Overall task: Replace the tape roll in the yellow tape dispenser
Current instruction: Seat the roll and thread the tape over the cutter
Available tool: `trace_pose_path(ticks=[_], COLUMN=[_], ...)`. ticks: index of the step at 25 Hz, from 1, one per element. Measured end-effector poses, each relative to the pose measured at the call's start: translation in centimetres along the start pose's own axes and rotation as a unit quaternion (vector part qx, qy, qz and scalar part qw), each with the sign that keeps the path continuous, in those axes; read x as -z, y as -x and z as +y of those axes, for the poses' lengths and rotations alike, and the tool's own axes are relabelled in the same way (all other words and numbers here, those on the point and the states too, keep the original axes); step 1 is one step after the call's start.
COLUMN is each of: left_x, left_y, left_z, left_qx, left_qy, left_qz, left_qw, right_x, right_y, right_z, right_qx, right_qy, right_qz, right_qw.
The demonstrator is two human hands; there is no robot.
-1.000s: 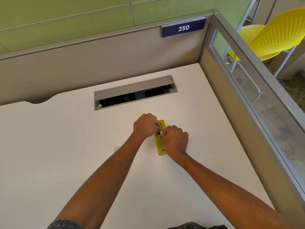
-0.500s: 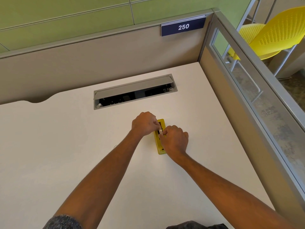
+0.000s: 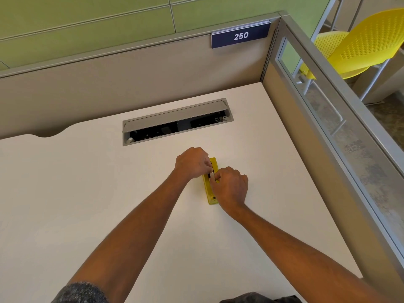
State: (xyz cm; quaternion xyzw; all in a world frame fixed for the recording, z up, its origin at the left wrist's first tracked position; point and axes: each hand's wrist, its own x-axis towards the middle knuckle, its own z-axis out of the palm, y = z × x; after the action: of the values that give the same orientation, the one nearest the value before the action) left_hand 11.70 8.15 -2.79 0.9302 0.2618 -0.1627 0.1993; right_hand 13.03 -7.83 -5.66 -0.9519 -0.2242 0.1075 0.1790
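Pinching a small white piece (image 3: 211, 171) over the yellow dispenser (image 3: 210, 194), both hands' fingers (image 3: 213, 177) curled.

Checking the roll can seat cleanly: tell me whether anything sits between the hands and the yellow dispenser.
Nothing visible does. Both the left hand and right hand are already on the yellow dispenser, pinching a small white piece at its slot. The desk around it holds nothing else.
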Motion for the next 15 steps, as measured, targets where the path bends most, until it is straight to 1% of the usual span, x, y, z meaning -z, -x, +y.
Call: trace_pose_path(ticks=[8, 15], left_x=[0.39, 0.53], left_y=[0.06, -0.02], left_z=[0.26, 0.3], left_qx=[0.001, -0.006], left_qy=[0.0, 0.0], left_qz=[-0.005, -0.01], left_qw=[1.0, 1.0], right_x=[0.17, 0.03], right_y=[-0.71, -0.27], right_z=[-0.03, 0.04], right_qx=[-0.005, -0.005], right_qy=[-0.015, -0.006], right_qz=[-0.009, -0.007], right_qw=[1.0, 1.0])
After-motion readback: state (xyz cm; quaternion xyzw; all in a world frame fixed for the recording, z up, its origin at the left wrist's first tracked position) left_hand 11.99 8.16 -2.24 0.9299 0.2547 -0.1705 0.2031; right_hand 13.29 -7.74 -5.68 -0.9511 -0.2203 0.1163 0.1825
